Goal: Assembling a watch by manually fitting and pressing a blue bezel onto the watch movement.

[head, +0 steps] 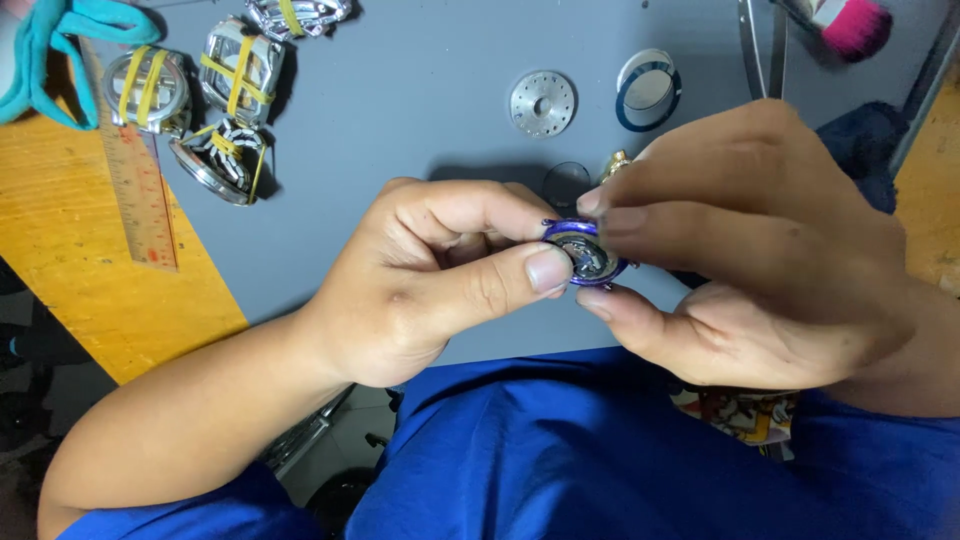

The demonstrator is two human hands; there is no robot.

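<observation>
Purple ring, silver inside; grey mat; yellow bands on silver cases; pink brush; blue clothes.

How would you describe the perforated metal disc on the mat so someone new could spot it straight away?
Start at the grey mat covering the yellow bench. Above the two hands, near its far middle, lies a flat silver disc with a centre hole and a ring of small holes. Unlike the blue-rimmed ring beside it, it is solid metal, and it carries no yellow bands like the watch cases farther left.

Both hands, left hand and right hand, pinch a small purple watch case; a metal disc lies at twelve o'clock.
</observation>
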